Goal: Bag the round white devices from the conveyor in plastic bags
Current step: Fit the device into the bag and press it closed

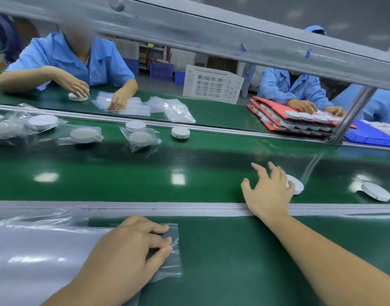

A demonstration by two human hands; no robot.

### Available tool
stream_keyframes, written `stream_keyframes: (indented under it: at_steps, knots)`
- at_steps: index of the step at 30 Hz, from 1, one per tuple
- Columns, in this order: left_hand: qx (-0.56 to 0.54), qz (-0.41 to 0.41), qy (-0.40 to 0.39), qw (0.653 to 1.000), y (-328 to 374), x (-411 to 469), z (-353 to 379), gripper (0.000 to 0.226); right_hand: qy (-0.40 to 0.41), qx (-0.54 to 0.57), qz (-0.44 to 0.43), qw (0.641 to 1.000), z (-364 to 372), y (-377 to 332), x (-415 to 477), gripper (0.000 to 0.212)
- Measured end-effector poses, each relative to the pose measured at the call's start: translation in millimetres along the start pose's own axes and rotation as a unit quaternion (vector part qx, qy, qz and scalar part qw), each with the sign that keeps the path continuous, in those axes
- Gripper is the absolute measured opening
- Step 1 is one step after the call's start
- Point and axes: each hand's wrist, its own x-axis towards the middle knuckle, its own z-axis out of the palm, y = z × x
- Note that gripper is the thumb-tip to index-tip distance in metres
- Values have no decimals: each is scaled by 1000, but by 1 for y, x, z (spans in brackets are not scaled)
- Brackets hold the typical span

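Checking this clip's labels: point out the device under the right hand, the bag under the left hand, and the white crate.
Device (296,186), head view, exposed right edge.
Plastic bag (173,265), head view, clear right end.
White crate (211,85), head view, front wall.

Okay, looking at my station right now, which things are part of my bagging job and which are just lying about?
Part of the job:
- right hand, reaching onto the conveyor
- white device under its fingers
- second bare device farther right
- left hand, resting on a plastic bag

Just lying about:
- white crate
- red trays of devices
- blue bin
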Motion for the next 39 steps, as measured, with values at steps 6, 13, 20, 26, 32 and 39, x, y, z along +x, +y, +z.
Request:
stream_keyframes:
  at_steps: [6,13,20,26,32,39]
  knots:
    - [10,-9,-9,1000,-4,1,1,32,-129,55,81,987,-20,111,41,54]
    - [-2,-12,-19,1000,0,0,-3,23,10,129,-246,961,-36,58,-6,32]
    - [-53,-39,28,997,8,-3,-10,17,45,195,-448,871,-55,-34,-77,23]
    - [-134,-57,72,987,7,0,-14,13,29,280,-451,847,-52,-55,-125,37]
    - [-317,-18,-55,947,17,1,-21,43,19,444,-356,822,-59,-66,-142,43]
    - [-178,27,-25,983,24,-5,-14,61,-124,562,-211,790,-68,-78,-156,23]
